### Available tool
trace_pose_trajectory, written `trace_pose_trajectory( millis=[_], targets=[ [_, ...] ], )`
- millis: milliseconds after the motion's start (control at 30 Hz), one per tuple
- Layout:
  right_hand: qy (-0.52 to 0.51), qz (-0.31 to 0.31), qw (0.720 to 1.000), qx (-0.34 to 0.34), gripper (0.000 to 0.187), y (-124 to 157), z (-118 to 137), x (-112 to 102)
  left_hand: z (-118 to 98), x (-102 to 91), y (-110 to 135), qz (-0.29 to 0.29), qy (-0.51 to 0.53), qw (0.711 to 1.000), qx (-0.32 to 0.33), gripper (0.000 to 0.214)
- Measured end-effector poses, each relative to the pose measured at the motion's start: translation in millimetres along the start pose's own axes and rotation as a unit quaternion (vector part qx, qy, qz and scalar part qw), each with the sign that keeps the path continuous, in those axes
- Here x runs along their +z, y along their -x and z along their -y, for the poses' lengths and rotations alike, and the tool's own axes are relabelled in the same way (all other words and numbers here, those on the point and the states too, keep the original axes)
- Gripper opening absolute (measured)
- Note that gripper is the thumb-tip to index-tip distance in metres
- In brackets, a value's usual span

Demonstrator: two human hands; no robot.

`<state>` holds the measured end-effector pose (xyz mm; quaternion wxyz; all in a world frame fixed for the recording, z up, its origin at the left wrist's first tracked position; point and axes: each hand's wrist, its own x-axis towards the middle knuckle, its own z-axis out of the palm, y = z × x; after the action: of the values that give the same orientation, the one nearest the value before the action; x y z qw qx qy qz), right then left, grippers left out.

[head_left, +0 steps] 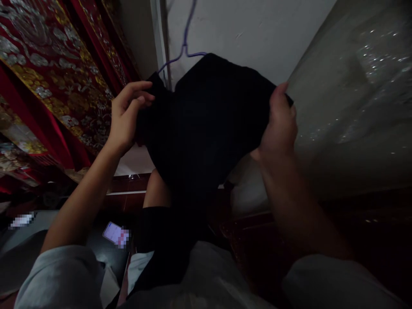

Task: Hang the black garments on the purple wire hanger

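Note:
A black garment (206,120) hangs in front of me on a thin purple hanger (184,47), whose hook runs up out of the picture. It looks like a shirt, but the dark cloth hides its details. My left hand (128,109) pinches the garment near its left shoulder, thumb and fingers close together on the edge. On the other side, my right hand (280,122) grips the right edge with the thumb in front and the fingers behind the cloth. Between the two hands the fabric is spread wide.
Red cloth (64,98) with gold and silver decoration hangs at the left. A pale wall (244,30) stands behind the garment. Shiny clear plastic sheeting (354,94) covers something large at the right. A lit phone (116,234) lies on a dark surface at lower left.

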<state>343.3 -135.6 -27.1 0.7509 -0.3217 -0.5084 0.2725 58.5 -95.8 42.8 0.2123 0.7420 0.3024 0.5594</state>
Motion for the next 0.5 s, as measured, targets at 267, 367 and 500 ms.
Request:
trace_pose_trajectory(
  millis=[267,367,500],
  targets=[
    [0.056,0.708,0.704,0.023,0.056,52,61,26,-37,-18.0,46,0.109,0.107,0.938,-0.311,0.014],
    [0.088,0.555,0.826,0.038,0.044,30,31,21,-33,-47.0,69,0.292,-0.055,0.921,-0.254,0.013],
    [0.141,0.348,0.927,0.000,0.057,9,-29,18,-26,-74.2,75,0.303,-0.159,0.924,-0.170,0.013]
  ],
)
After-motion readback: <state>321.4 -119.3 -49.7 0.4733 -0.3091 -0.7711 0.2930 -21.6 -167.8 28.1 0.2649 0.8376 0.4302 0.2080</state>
